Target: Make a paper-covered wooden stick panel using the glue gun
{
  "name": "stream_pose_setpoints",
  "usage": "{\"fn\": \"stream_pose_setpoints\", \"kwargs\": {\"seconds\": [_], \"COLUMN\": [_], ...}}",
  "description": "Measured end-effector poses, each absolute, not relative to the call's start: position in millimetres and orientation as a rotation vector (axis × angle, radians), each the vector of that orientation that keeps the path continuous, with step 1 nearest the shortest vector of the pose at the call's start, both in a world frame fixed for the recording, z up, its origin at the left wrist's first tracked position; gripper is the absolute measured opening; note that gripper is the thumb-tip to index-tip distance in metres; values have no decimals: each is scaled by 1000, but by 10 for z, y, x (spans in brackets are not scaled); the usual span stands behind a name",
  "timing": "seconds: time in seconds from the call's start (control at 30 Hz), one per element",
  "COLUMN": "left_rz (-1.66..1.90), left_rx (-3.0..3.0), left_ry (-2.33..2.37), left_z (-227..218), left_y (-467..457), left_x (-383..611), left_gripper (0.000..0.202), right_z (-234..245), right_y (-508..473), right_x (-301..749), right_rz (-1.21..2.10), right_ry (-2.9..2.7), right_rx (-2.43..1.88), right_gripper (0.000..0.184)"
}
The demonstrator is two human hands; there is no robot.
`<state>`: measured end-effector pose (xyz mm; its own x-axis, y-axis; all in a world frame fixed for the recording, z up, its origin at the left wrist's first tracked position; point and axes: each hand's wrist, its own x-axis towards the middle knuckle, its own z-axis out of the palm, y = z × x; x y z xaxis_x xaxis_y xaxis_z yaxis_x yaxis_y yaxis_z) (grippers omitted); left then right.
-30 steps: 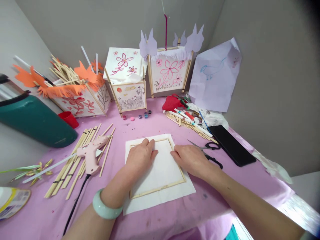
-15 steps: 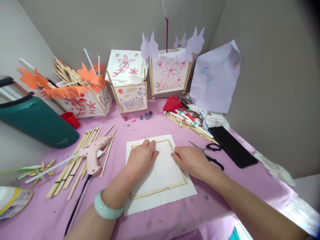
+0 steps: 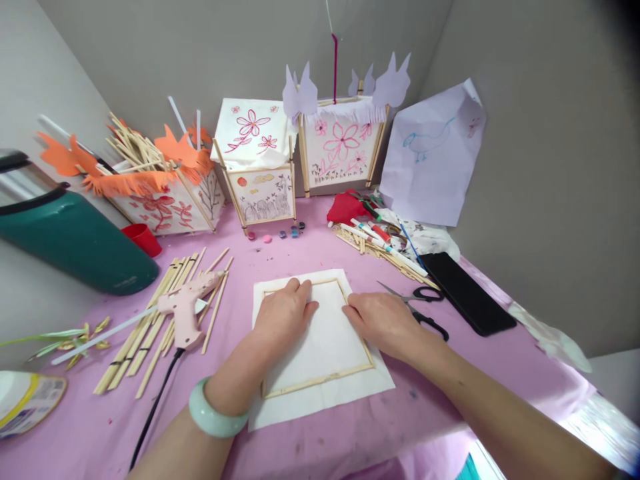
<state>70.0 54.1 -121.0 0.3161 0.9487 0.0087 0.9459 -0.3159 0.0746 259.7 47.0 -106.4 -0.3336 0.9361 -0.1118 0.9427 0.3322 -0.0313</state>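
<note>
Around the frame (image 3: 320, 381), a glue gun (image 3: 186, 312) is blocking nine o'clock, scissors (image 3: 414, 297) and phone (image 3: 467, 293) are crowding three, lanterns (image 3: 267, 193) are closing far twelve; bare cloth (image 3: 305, 257) is lying open nearer twelve.

Left wrist (image 3: 235, 380): you wear a thick, rounded, pale mint-green bangle (image 3: 213, 421), smooth and glossy like polished stone.
Left hand (image 3: 284, 310): bare, as is your left forearm (image 3: 183, 445).
Right hand (image 3: 383, 321): bare.
Right forearm (image 3: 487, 407): bare, your only visible marking one small dark spot (image 3: 461, 383).
</note>
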Motion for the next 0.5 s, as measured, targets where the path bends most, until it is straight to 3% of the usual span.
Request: {"fn": "stream_pose_setpoints", "kwargs": {"seconds": [0.33,0.5], "left_rz": [92,65], "left_rx": [2479,2495], "left_ry": [1821,1796], "left_z": [-1216,-1198], "left_y": [549,548], "left_x": [707,696], "left_gripper": [32,27], "right_z": [-1073,-1077], "right_y": [457,447], "right_x": [2590,2598], "right_rz": [-147,-154], "right_ry": [2509,2503], "right_rx": [1806,1822], "right_gripper": [35,41]}}
